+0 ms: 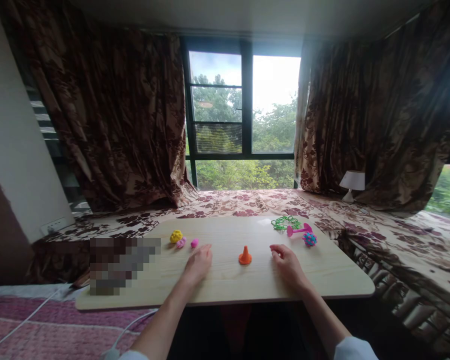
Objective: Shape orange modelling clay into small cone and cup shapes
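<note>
My left hand rests on the light wooden table, left of a small orange cone standing upright. Its fingers are loosely bent, and nothing shows in them. Just beyond its knuckles lies a small magenta ball, with a knobbly yellow lump and a pale pink lump farther left. To the cone's right, my right hand lies with fingers relaxed and no object visible in them. Neither hand touches the cone.
At the table's back right are a green linked chain, a pink dumbbell-shaped piece and a blue-and-pink knobbly ball. A white lamp stands on the flowered sill cover. A white cable runs by the front left edge.
</note>
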`<state>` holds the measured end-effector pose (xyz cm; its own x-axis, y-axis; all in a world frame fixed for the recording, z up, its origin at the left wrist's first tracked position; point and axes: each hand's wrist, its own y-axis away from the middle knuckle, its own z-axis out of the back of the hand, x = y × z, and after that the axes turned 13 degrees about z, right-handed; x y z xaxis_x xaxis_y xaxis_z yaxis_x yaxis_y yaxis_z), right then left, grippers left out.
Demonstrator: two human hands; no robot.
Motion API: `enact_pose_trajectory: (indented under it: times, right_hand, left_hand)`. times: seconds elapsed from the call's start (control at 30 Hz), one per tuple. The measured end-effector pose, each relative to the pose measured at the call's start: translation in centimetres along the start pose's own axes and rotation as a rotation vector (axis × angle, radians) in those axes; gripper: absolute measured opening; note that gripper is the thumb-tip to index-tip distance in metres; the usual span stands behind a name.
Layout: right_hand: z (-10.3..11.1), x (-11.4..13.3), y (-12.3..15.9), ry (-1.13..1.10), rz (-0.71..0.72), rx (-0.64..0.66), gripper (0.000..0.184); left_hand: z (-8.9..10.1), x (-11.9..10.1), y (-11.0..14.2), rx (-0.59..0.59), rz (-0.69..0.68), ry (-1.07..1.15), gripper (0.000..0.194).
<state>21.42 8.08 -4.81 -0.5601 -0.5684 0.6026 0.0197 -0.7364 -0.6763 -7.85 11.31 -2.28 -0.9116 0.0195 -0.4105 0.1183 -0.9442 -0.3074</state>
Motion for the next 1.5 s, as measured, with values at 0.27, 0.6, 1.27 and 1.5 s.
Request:
enact_pose_trajectory:
  times: [0.27,0.6,1.27,1.5]
  right_hand:
    - [-0.2,1.2,0.4,0.228,0.053,0.107,0.026]
    - [0.1,1.0,0.4,0.213,0.034,0.092,0.027]
    - [0.4,1.6,0.3,0.227,0.036,0.080,0.025]
    - [0.6,2.0,0.3,0.225,0.004,0.097,0.023]
  left_hand:
    - [-0.3,-1.7,8.1,-0.013,-0.239,-0.011,0.040]
    - [1.1,0.5,1.8,-0.005,-0.018,-0.024,0.037]
    - [0.3,0.7,1.7,0.016,-0.069,-0.093,0.040]
    - [-0.1,-0.5,8.3,-0.035,-0.233,-0.155,0.046]
